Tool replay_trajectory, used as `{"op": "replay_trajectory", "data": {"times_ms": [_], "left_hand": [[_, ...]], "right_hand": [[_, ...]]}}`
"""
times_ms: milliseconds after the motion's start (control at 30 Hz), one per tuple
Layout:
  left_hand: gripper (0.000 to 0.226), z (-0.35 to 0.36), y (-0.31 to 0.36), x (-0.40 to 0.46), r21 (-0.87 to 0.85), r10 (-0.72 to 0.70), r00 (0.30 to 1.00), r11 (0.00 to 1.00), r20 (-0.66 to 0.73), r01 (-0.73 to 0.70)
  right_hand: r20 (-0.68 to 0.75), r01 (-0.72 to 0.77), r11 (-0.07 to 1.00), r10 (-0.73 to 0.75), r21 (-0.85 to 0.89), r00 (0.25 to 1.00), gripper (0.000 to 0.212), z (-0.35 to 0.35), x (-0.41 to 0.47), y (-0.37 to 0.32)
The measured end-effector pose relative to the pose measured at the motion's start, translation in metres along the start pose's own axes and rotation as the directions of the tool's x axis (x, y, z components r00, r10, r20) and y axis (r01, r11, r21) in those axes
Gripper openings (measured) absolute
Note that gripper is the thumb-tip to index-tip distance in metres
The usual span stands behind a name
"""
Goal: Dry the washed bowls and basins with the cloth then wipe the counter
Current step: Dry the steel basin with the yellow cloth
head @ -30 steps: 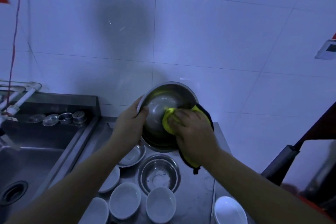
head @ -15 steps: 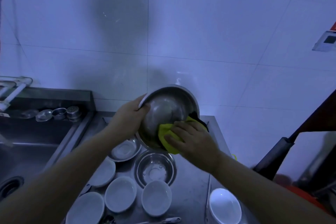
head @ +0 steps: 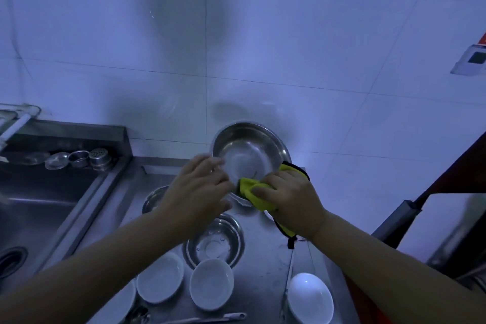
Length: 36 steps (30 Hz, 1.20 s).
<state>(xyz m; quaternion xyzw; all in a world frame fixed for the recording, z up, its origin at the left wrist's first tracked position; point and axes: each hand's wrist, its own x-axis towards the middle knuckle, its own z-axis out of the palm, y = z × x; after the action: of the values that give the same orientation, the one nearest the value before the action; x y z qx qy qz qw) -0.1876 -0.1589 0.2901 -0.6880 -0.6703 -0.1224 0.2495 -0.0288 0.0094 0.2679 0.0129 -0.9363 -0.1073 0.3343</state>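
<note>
A large steel basin (head: 249,155) is held tilted up over the counter (head: 265,265), its inside facing me. My left hand (head: 197,189) grips its left rim and looks blurred by motion. My right hand (head: 292,200) presses a yellow cloth with black trim (head: 252,191) against the basin's lower rim; the cloth's tail hangs below my wrist. On the counter below sit a smaller steel bowl (head: 214,242), a second steel bowl (head: 151,200) half hidden by my left arm, and white bowls (head: 160,280) (head: 211,284) (head: 310,297).
A steel sink (head: 39,205) lies to the left, with small strainers (head: 79,159) on its back ledge. A metal utensil (head: 210,319) lies at the counter's near edge. A dark red frame (head: 447,179) stands to the right. The tiled wall is right behind the basin.
The cloth hand slid from the basin's inside down to its lower rim. My left hand shifted along the left rim, and the basin now shows more of its inside.
</note>
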Motion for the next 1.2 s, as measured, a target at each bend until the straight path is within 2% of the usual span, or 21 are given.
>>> {"op": "replay_trajectory", "data": {"times_ms": [33, 100, 133, 167, 200, 233, 267, 300, 333, 400, 467, 533, 600, 733, 867, 967, 1033, 1100, 1200], "left_hand": [[0.020, 0.002, 0.002, 0.004, 0.024, 0.052, 0.999, 0.998, -0.008, -0.051], [0.018, 0.008, 0.003, 0.011, 0.015, 0.060, 0.998, 0.998, -0.031, -0.060], [0.016, 0.010, 0.002, 0.012, -0.049, -0.005, 0.999, 0.999, -0.039, 0.003], [0.014, 0.012, 0.002, 0.012, -0.184, -0.131, 0.991, 0.975, -0.029, 0.123], [0.015, 0.012, 0.002, 0.011, -0.363, -0.305, 0.952, 0.885, 0.023, 0.293], [0.022, 0.013, 0.003, 0.010, -0.549, -0.460, 0.878, 0.703, 0.133, 0.452], [0.026, 0.016, 0.005, 0.010, -0.695, -0.553, 0.795, 0.469, 0.249, 0.544], [0.028, 0.018, 0.008, 0.011, -0.780, -0.603, 0.731, 0.269, 0.320, 0.564], [0.029, 0.020, 0.013, 0.014, -0.821, -0.637, 0.685, 0.140, 0.353, 0.553], [0.026, 0.022, 0.026, 0.023, -0.850, -0.646, 0.642, -0.020, 0.413, 0.527], [0.022, 0.024, 0.040, 0.031, -0.863, -0.620, 0.625, -0.185, 0.474, 0.471], [0.021, 0.023, 0.048, 0.039, -0.849, -0.612, 0.590, -0.338, 0.527, 0.407], [0.029, 0.020, 0.053, 0.049, -0.809, -0.628, 0.511, -0.454, 0.588, 0.373], [0.062, 0.021, 0.060, 0.065, -0.737, -0.608, 0.419, -0.586, 0.675, 0.336], [0.067, 0.024, 0.062, 0.071, -0.750, -0.658, 0.363, -0.611, 0.660, 0.254], [0.060, 0.023, 0.067, 0.072, -0.774, -0.674, 0.386, -0.586, 0.630, 0.239], [0.049, 0.022, 0.070, 0.070, -0.775, -0.668, 0.404, -0.594, 0.625, 0.217], [0.034, 0.021, 0.070, 0.067, -0.784, -0.697, 0.369, -0.592, 0.615, 0.188], [0.025, 0.018, 0.066, 0.068, -0.795, -0.721, 0.347, -0.583, 0.600, 0.164]], "right_hand": [[-0.005, -0.009, 1.000, 0.009, 0.023, 1.000, 0.007, -0.001, 0.000, 0.001], [-0.039, -0.037, 0.996, 0.041, 0.079, 0.998, 0.009, -0.004, -0.001, 0.004], [-0.072, -0.076, 0.990, 0.085, 0.122, 0.994, 0.014, -0.007, -0.004, 0.008], [-0.107, -0.132, 0.976, 0.152, 0.172, 0.983, 0.021, -0.009, -0.008, 0.012], [-0.136, -0.211, 0.950, 0.245, 0.229, 0.960, 0.028, -0.012, -0.013, 0.017], [-0.149, -0.305, 0.906, 0.359, 0.295, 0.921, 0.036, -0.015, -0.018, 0.021], [-0.144, -0.396, 0.844, 0.471, 0.362, 0.870, 0.043, -0.018, -0.023, 0.024], [-0.126, -0.460, 0.785, 0.550, 0.414, 0.826, 0.049, -0.020, -0.026, 0.025], [-0.101, -0.490, 0.748, 0.586, 0.447, 0.804, 0.052, -0.020, -0.026, 0.026], [-0.058, -0.487, 0.736, 0.577, 0.470, 0.815, 0.057, -0.018, -0.020, 0.022], [-0.061, -0.461, 0.776, 0.535, 0.430, 0.843, 0.063, -0.015, -0.011, 0.017], [-0.115, -0.421, 0.830, 0.489, 0.366, 0.865, 0.063, -0.013, -0.003, 0.014], [-0.185, -0.348, 0.888, 0.413, 0.301, 0.892, 0.053, -0.009, 0.001, 0.009], [-0.255, -0.122, 0.990, 0.136, 0.070, 0.957, 0.025, 0.001, -0.001, -0.016], [-0.300, -0.068, 0.998, 0.067, 0.005, 0.952, 0.016, -0.003, 0.004, -0.014], [-0.250, -0.161, 0.982, 0.181, 0.097, 0.951, 0.023, -0.012, 0.014, -0.003], [-0.170, -0.320, 0.913, 0.368, 0.253, 0.914, 0.026, -0.020, 0.021, 0.008], [-0.036, -0.485, 0.746, 0.560, 0.457, 0.828, 0.029, -0.025, 0.026, 0.025], [0.058, -0.557, 0.511, 0.701, 0.655, 0.711, 0.035, -0.027, 0.022, 0.043]]}}
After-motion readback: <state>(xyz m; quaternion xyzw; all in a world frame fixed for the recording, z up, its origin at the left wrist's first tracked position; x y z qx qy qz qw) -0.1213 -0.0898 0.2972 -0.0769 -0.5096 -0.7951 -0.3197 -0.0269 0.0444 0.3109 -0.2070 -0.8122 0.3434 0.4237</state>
